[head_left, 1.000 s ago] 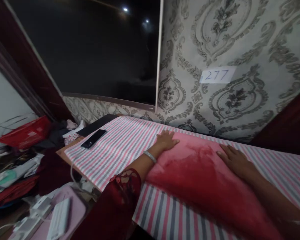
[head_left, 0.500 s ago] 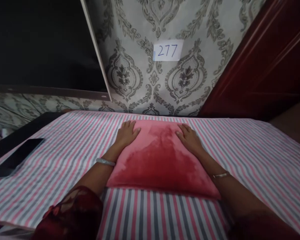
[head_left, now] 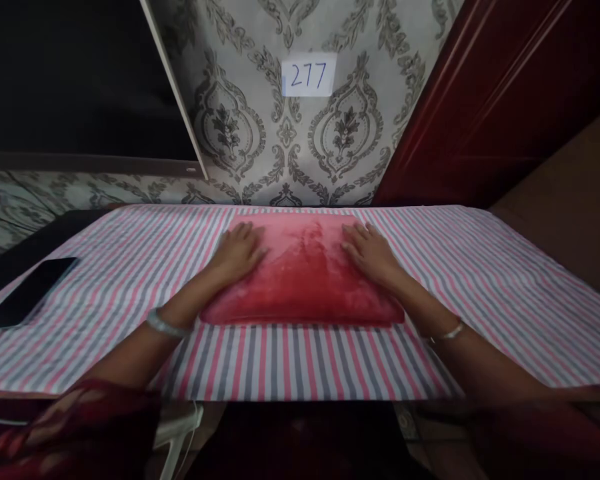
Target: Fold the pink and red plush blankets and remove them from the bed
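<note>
A folded red plush cloth (head_left: 305, 273) lies flat on a pink, grey and white striped sheet (head_left: 105, 293) that covers the table. My left hand (head_left: 237, 250) rests palm down on the cloth's left far corner, fingers spread. My right hand (head_left: 373, 252) presses flat on the right far corner in the same way. Neither hand grips anything. A bangle sits on each wrist.
A black phone (head_left: 27, 290) lies on the sheet at the far left, beside a dark flat slab (head_left: 40, 243). Behind the table is patterned wallpaper with a paper label reading 277 (head_left: 309, 75), a dark screen (head_left: 70, 80) on the left and a dark red door (head_left: 500, 93) on the right.
The view swung right and then drew back, so the cloth now sits centred and farther off. Both hands stayed flat on the cloth, close to its far corners.
</note>
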A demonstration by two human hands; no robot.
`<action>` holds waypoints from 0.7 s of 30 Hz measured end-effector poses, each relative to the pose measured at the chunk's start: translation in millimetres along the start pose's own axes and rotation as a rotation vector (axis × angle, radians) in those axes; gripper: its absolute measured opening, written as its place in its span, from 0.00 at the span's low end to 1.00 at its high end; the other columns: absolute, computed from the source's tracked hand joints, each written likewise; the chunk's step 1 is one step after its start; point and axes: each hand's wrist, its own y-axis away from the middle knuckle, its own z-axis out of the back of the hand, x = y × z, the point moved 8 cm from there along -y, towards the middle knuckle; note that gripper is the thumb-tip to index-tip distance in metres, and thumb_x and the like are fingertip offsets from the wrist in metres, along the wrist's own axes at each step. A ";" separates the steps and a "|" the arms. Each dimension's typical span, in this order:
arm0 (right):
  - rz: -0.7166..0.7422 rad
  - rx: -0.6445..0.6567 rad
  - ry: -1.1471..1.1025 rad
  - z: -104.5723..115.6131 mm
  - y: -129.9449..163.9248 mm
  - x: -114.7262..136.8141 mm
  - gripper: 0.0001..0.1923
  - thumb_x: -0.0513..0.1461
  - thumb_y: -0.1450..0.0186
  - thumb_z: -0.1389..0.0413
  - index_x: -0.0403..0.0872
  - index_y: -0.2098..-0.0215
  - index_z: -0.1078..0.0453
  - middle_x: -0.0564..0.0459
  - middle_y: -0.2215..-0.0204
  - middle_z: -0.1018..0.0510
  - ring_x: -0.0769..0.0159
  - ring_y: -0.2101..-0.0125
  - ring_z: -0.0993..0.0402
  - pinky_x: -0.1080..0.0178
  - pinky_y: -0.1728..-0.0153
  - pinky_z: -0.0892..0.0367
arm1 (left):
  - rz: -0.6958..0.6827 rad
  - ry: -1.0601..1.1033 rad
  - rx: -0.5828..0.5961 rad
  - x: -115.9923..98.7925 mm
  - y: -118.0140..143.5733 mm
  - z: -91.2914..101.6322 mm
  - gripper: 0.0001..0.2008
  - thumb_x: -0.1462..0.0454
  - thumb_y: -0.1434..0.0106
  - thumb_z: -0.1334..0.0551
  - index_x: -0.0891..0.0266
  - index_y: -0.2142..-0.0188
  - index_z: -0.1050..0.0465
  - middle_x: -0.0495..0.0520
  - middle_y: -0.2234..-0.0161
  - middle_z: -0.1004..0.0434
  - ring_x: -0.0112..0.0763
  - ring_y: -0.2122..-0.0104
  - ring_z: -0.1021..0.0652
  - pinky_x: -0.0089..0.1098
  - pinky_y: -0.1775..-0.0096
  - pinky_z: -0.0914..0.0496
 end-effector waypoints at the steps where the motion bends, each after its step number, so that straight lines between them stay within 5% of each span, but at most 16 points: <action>1: 0.007 -0.006 -0.017 5.3 13.7 15.5 0.31 0.53 0.26 0.60 0.51 0.29 0.43 0.43 0.30 0.41 0.40 0.31 0.51 0.34 0.37 0.48 | -0.120 -0.017 -0.018 -18.4 16.0 -1.3 0.31 0.49 0.27 0.54 0.61 0.30 0.45 0.64 0.27 0.51 0.50 0.28 0.50 0.54 0.33 0.53; 4: 0.082 0.056 -0.043 5.1 47.7 61.7 0.30 0.53 0.26 0.58 0.55 0.28 0.46 0.48 0.28 0.45 0.44 0.29 0.54 0.36 0.35 0.53 | -0.300 -0.077 -0.045 -46.2 53.6 -17.1 0.31 0.48 0.27 0.54 0.56 0.30 0.45 0.62 0.28 0.49 0.51 0.29 0.49 0.58 0.33 0.53; 7: 0.070 0.087 -0.043 -4.4 63.1 75.0 0.30 0.52 0.25 0.57 0.53 0.29 0.45 0.49 0.28 0.45 0.46 0.29 0.54 0.38 0.34 0.54 | -0.269 -0.124 -0.115 -36.5 63.9 -31.3 0.31 0.48 0.27 0.54 0.58 0.30 0.44 0.65 0.28 0.49 0.54 0.29 0.47 0.60 0.35 0.51; 16: 0.074 -0.039 -0.176 3.5 63.1 70.2 0.27 0.48 0.27 0.50 0.48 0.32 0.38 0.46 0.32 0.38 0.47 0.32 0.46 0.40 0.35 0.49 | -0.327 -0.129 -0.289 -23.0 63.6 -29.3 0.30 0.51 0.27 0.53 0.62 0.32 0.40 0.67 0.31 0.42 0.55 0.32 0.40 0.58 0.36 0.44; 21: -0.061 -0.377 -0.391 37.2 75.3 25.1 0.15 0.42 0.29 0.50 0.49 0.52 0.23 0.45 0.53 0.18 0.55 0.50 0.24 0.50 0.46 0.32 | -0.411 -0.090 -0.457 -19.0 71.2 -17.6 0.25 0.55 0.29 0.49 0.66 0.40 0.29 0.68 0.41 0.26 0.54 0.41 0.27 0.53 0.42 0.34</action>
